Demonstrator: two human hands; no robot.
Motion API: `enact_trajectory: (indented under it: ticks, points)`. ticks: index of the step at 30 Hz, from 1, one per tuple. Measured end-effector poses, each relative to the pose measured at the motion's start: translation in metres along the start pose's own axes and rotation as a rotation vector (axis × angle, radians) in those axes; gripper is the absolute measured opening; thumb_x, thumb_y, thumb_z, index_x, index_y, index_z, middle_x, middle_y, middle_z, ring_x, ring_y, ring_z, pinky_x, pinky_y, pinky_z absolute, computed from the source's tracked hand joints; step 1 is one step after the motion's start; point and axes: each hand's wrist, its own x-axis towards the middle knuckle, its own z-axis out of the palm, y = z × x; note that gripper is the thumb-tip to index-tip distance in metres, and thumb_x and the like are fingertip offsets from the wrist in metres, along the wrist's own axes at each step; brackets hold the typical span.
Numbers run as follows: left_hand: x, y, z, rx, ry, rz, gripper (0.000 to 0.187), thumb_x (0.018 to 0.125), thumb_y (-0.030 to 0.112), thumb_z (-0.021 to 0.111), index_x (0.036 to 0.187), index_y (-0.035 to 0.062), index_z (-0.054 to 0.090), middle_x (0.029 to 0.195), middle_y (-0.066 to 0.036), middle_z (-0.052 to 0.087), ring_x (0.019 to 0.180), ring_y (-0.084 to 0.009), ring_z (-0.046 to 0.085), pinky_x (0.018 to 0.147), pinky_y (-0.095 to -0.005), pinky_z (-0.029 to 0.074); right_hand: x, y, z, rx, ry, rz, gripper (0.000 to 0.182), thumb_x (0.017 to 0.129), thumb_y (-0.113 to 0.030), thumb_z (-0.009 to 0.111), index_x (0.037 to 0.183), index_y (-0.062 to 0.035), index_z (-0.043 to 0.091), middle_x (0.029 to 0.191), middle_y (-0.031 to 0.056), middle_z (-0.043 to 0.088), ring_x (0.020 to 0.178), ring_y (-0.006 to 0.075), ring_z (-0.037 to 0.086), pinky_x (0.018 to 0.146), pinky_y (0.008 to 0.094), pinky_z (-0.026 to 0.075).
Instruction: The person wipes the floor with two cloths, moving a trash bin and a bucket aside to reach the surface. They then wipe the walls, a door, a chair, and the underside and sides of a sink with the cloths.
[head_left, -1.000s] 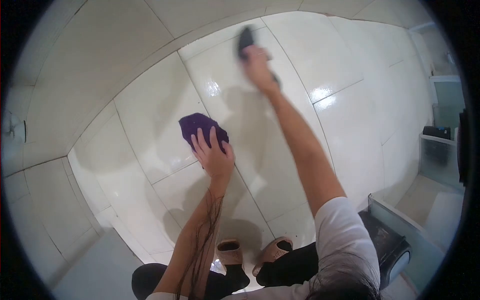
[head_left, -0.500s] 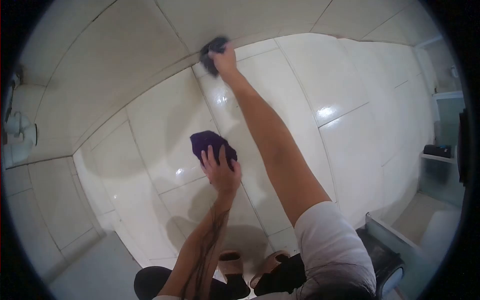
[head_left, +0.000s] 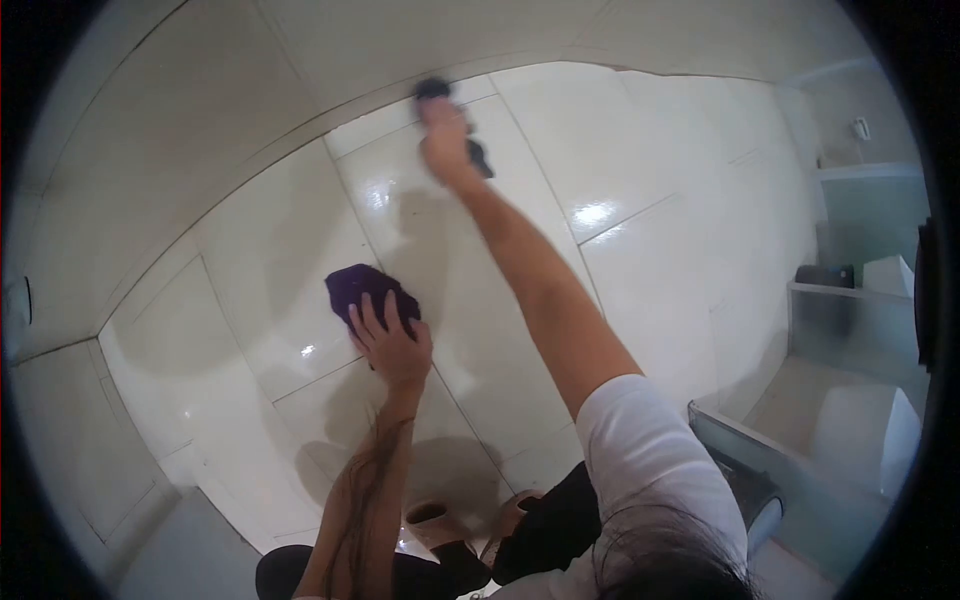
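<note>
My left hand (head_left: 393, 345) lies on a folded purple cloth (head_left: 357, 288) on the floor, fingers spread over its near side. Farther off, at the foot of the wall, my right hand (head_left: 447, 140) is closed around a dark cloth (head_left: 433, 90). Motion blurs this hand, and part of the dark cloth shows on either side of it. Pale glossy floor tiles (head_left: 400, 240) lie beneath both hands.
A tiled wall (head_left: 300, 60) curves along the far side. Pale slippers (head_left: 440, 525) are on my feet. To the right stand a dark rounded bin-like object (head_left: 745, 480) and glassy shelves (head_left: 870, 250) bearing a small black item (head_left: 825, 275).
My right hand has moved right along the base of the wall with the dark cloth. The left hand and purple cloth keep their place on the tiles, while the view has shifted right.
</note>
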Motion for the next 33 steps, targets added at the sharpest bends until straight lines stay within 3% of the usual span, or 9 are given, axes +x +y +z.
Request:
enact_trajectory:
  ticks: [5,9,12,15,17,21,24,26,33]
  points:
    - [-0.001,-0.001,-0.001,-0.068,0.040,0.033,0.050,0.073,0.019,0.057,0.122,0.0101,0.050,0.136,-0.017,0.034,0.130,-0.0402,0.025,0.102,-0.0581,0.021,-0.059,-0.076,0.023,0.302,-0.238,-0.125,0.048,0.067,0.003,0.052,0.112,-0.0120,0.059,0.123,0.0121,0.054,0.118,0.0305,0.046,0.100,0.0430,0.033]
    - [-0.003,0.000,-0.008,-0.100,0.027,0.054,0.050,0.076,0.018,0.056,0.125,0.0142,0.049,0.137,-0.018,0.033,0.130,-0.0408,0.024,0.102,-0.0592,0.020,-0.081,-0.074,-0.052,1.320,-0.178,0.640,0.036,0.082,-0.004,0.054,0.118,-0.0028,0.048,0.108,0.0125,0.057,0.097,0.0201,0.054,0.088,0.0314,0.043]
    - [-0.005,-0.008,-0.003,-0.071,0.071,0.093,0.047,0.076,0.017,0.056,0.123,0.0182,0.052,0.136,-0.016,0.034,0.128,-0.0401,0.027,0.102,-0.0579,0.022,-0.110,-0.035,-0.140,1.459,-0.230,0.901,0.040,0.079,-0.009,0.059,0.116,-0.0060,0.044,0.101,0.0116,0.054,0.092,0.0207,0.055,0.082,0.0330,0.046]
    - [-0.005,-0.012,0.005,-0.065,0.156,0.163,0.041,0.076,0.014,0.056,0.117,0.0182,0.059,0.130,-0.016,0.042,0.118,-0.0387,0.036,0.101,-0.0499,0.028,-0.163,0.016,-0.203,0.963,-0.125,0.928,0.046,0.075,-0.015,0.062,0.115,-0.0054,0.041,0.103,0.0147,0.052,0.096,0.0267,0.054,0.084,0.0348,0.045]
    - [-0.002,-0.015,0.003,-0.068,0.109,0.205,0.040,0.077,0.015,0.057,0.116,0.0190,0.059,0.129,-0.015,0.043,0.117,-0.0384,0.037,0.100,-0.0499,0.029,-0.203,0.019,-0.245,-0.015,-0.217,0.649,0.064,0.072,-0.034,0.070,0.125,-0.0119,0.040,0.131,0.0181,0.038,0.123,0.0397,0.034,0.096,0.0580,0.031]
    - [0.032,-0.037,-0.039,-0.007,-0.278,0.249,0.034,0.081,0.015,0.054,0.115,0.0169,0.059,0.123,-0.013,0.049,0.112,-0.0354,0.044,0.094,-0.0444,0.039,-0.295,0.021,-0.215,-0.086,-0.439,0.489,0.064,0.070,-0.034,0.072,0.128,-0.0254,0.046,0.149,0.0123,0.016,0.136,0.0405,0.011,0.100,0.0659,0.021]
    - [0.066,-0.055,-0.083,-0.046,-0.541,0.231,0.030,0.085,0.017,0.051,0.114,0.0155,0.060,0.108,-0.015,0.059,0.100,-0.0323,0.056,0.085,-0.0429,0.046,-0.295,0.025,-0.207,-0.060,-0.371,0.518,0.056,0.072,-0.025,0.071,0.124,-0.0232,0.049,0.149,0.0096,0.018,0.135,0.0414,0.015,0.098,0.0667,0.025]
    - [0.077,-0.006,-0.164,0.015,-0.787,-0.126,0.031,0.087,0.018,0.049,0.115,0.0168,0.059,0.099,-0.017,0.063,0.084,-0.0329,0.063,0.075,-0.0416,0.051,-0.289,0.023,-0.214,-0.092,-0.402,0.525,0.045,0.071,-0.019,0.072,0.112,-0.0196,0.054,0.145,0.0090,0.026,0.132,0.0410,0.022,0.094,0.0664,0.029]
    - [0.086,-0.057,-0.272,0.130,-0.502,0.028,0.032,0.083,0.032,0.051,0.104,0.0114,0.064,0.093,-0.016,0.065,0.088,-0.0342,0.062,0.077,-0.0413,0.049,-0.305,0.039,-0.210,-0.132,-0.380,0.344,0.027,0.070,-0.010,0.068,0.094,-0.0095,0.057,0.137,0.0102,0.033,0.128,0.0396,0.028,0.092,0.0613,0.034]
